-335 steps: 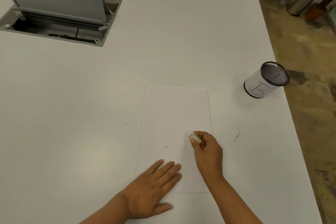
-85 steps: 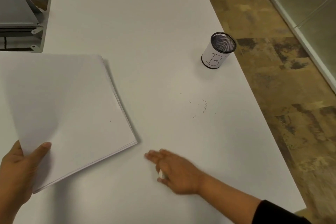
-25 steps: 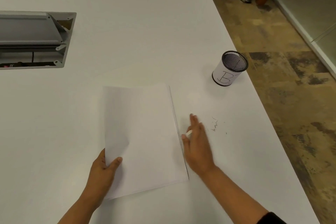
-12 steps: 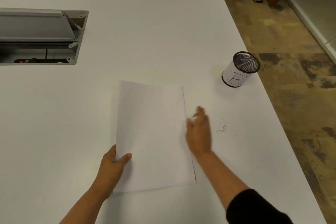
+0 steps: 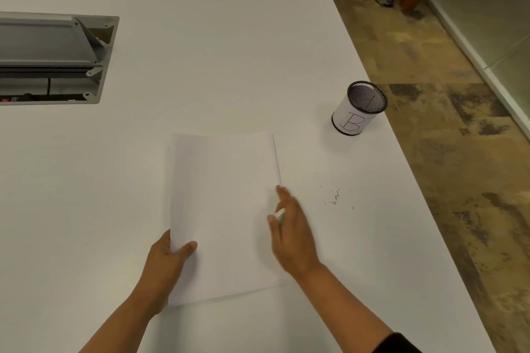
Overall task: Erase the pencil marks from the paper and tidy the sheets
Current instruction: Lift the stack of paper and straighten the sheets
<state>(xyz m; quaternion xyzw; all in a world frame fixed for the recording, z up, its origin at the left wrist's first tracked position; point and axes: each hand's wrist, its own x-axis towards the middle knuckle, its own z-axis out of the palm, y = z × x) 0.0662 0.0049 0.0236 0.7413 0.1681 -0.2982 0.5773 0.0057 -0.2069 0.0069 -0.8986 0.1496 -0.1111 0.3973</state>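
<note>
A stack of white sheets (image 5: 226, 209) lies on the white table (image 5: 200, 51) in front of me. My left hand (image 5: 167, 264) grips the stack's near left edge, thumb on top. My right hand (image 5: 292, 232) rests edge-on against the stack's right side, fingers stretched forward. A small white eraser (image 5: 279, 214) shows tucked between the thumb and fingers of that hand. No pencil mark shows on the top sheet.
Dark eraser crumbs (image 5: 334, 195) are scattered to the right of the sheets. A mesh pen cup (image 5: 357, 107) labelled B stands near the table's right edge. An open cable hatch (image 5: 57, 57) is set into the table at the far left. Beyond the right edge is floor.
The stack was lifted and held up at the left, then laid down in the middle. My right hand, with the eraser, came up against its right edge.
</note>
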